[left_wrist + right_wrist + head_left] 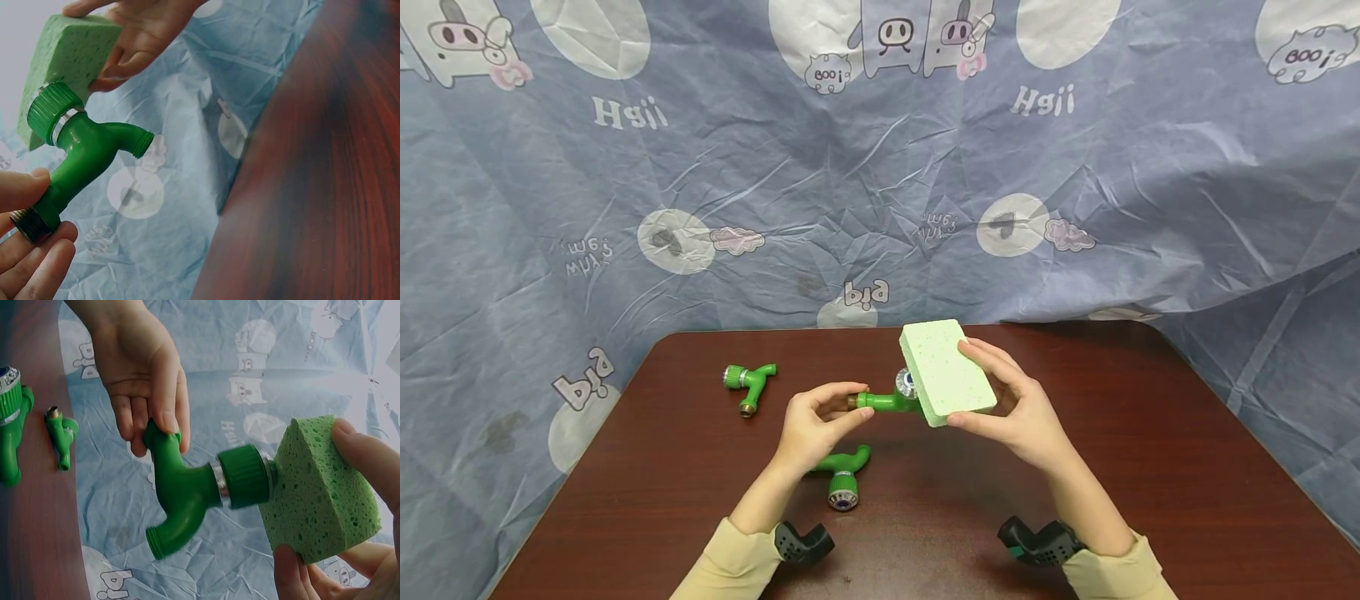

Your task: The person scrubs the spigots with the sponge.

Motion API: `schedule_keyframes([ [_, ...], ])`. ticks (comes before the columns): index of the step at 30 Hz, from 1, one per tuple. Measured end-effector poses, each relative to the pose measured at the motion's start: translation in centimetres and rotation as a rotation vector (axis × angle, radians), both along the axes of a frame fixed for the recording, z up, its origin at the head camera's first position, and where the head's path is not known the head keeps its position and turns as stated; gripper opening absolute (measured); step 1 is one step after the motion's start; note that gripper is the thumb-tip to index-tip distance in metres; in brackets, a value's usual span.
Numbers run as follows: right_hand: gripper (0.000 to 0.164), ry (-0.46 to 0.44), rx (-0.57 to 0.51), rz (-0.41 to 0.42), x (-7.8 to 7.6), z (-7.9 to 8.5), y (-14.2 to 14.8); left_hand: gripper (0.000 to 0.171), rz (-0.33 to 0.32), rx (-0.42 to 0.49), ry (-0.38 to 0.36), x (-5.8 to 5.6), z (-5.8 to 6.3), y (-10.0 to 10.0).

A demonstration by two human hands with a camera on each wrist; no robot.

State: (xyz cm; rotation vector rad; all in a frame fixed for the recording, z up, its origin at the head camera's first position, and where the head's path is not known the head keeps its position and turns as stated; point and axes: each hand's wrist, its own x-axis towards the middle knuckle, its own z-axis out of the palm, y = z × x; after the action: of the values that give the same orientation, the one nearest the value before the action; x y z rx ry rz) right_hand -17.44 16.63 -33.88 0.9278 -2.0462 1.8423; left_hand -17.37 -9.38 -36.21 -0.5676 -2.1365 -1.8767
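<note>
My left hand (814, 425) pinches a green faucet (84, 150) by its threaded inlet end, thumb on one side and fingers on the other. The faucet is held up over the table, its ribbed knob (247, 477) facing right. In my right hand (1026, 408) is a light green sponge (946, 371), a thick block gripped by its edges between thumb and fingers. One broad face of the sponge (319, 494) is right at the end of the knob. From the head view, the sponge hides part of the faucet's body and spout.
On the brown table (1150, 450) lie two more green faucets: one (750, 386) at the back left, another (844, 479) nearer, partly behind my left wrist. A printed blue-grey cloth (820, 183) hangs behind the table. Black devices (1041, 542) are strapped at both wrists.
</note>
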Motion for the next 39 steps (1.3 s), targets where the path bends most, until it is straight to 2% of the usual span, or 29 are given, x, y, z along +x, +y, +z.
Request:
schedule_keyframes([
  [5,0.075,-0.016,-0.005,0.029,0.4,-0.1,-0.6,0.028,-0.018,-0.002,-0.003,0.0,-0.2,0.2],
  [10,0.078,-0.003,0.027,0.062,0.8,-0.2,-1.1,0.028,0.0,-0.02,0.007,-0.1,-0.3,0.0],
  [15,0.078,0.034,0.069,0.044,1.0,0.1,-0.9,0.028,0.035,-0.02,0.019,-0.2,-0.1,-0.4],
  [19,0.078,0.033,0.062,0.044,0.9,0.3,-0.5,0.028,0.049,-0.023,0.036,-0.3,0.0,-0.6],
  [28,0.075,0.032,0.027,-0.005,0.4,0.4,0.2,0.028,0.036,-0.011,0.038,0.0,0.2,-0.4],
  [35,0.076,0.021,0.026,0.006,0.7,0.3,-0.3,0.028,0.016,-0.01,0.033,0.3,0.1,0.1],
  [39,0.077,0.031,0.049,0.019,0.9,0.1,-0.7,0.027,0.04,-0.019,0.039,0.3,0.1,0.2],
])
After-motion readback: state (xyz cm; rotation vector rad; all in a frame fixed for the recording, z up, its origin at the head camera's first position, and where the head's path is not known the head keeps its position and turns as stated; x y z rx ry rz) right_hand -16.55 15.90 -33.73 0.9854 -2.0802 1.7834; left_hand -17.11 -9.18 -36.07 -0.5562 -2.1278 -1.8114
